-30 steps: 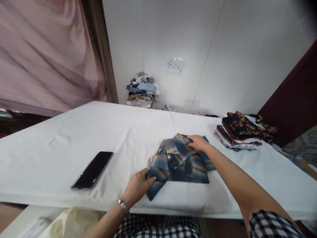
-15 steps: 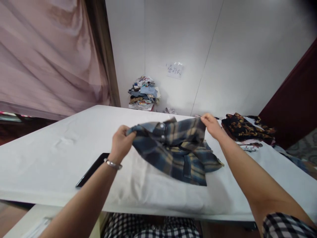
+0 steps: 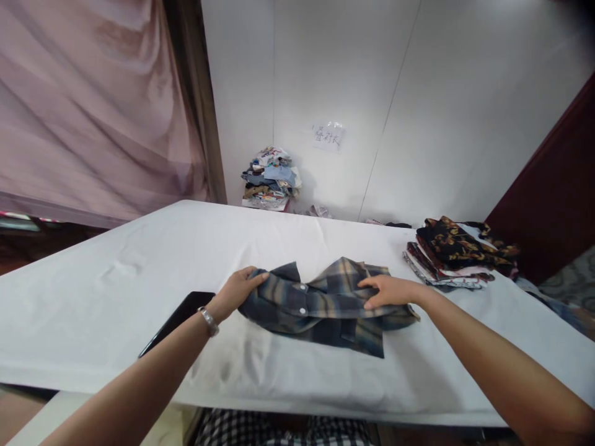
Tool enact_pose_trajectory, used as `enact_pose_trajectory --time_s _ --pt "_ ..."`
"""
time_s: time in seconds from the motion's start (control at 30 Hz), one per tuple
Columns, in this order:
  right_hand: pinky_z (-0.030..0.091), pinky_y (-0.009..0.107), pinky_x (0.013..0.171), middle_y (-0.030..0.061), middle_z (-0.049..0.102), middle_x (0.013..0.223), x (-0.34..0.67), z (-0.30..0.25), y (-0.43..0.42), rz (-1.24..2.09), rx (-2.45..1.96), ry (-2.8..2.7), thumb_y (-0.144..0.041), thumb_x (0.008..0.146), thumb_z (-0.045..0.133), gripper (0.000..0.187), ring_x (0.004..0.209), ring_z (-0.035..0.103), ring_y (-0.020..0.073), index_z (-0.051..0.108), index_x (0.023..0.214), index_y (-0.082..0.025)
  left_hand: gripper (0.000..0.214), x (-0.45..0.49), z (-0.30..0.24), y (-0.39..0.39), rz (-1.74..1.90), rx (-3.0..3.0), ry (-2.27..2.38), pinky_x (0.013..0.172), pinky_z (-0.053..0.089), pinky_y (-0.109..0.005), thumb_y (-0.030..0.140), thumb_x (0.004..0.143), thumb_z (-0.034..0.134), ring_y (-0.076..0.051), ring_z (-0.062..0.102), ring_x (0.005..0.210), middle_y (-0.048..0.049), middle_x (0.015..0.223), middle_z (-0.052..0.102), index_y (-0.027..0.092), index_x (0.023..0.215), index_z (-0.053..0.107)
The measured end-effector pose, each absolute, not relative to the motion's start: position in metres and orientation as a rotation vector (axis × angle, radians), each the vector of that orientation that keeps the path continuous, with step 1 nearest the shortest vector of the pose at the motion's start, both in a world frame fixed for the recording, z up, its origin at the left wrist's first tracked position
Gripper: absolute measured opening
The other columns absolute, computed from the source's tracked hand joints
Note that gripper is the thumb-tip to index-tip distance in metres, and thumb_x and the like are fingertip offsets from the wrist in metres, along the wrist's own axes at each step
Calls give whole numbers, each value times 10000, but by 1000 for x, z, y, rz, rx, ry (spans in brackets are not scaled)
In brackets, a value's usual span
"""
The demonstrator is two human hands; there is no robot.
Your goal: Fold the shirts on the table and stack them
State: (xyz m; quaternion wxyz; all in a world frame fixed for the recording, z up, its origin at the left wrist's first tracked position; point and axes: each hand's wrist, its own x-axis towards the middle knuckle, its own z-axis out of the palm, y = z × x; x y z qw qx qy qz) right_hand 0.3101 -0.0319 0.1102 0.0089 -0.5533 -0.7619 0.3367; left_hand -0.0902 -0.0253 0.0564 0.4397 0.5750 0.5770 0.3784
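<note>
A plaid shirt point(image 3: 320, 305) in dark blue, tan and grey lies bunched on the white-covered table, two white buttons showing near its middle. My left hand point(image 3: 239, 289) grips the shirt's left end, thumb on top and the fingers partly hidden behind the cloth. On the right part of the shirt rests my right hand point(image 3: 385, 291), its fingers spread and pointing left over the fabric. A dark flat device point(image 3: 179, 317) lies beside my left forearm, partly covered by it.
The table point(image 3: 116, 310) has a white cloth with wrinkles. Folded clothes point(image 3: 450, 257) are stacked at the right, a black floral one on top. A tall pile of clothes point(image 3: 271, 179) stands by the wall, near a handwritten paper sign point(image 3: 328, 135). A pink curtain point(image 3: 97, 105) hangs at left.
The shirt has come down from being held up and now lies on the table. My right hand has let go of its upper right corner and moved down and left onto the cloth.
</note>
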Motion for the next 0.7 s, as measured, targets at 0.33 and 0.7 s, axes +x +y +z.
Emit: enact_pose_trajectory --time_s 0.33,0.7 --pt "441 290 681 8 673 724 315 117 -11 518 -1574 -2082 -397 770 539 225 734 595 200 657 740 -207 91 -94 73 -61 76 2193 1595 632 423 -316 305 744 612 -248 641 699 -35 731 692 224 755 652" --pt "446 270 627 -45 590 676 257 210 61 436 -1069 -1504 -340 721 691 171 649 540 139 597 770 -205 299 -132 240 23 772 2193 2584 829 487 -415 305 877 436 -299 633 982 -108 1008 694 157 1027 648"
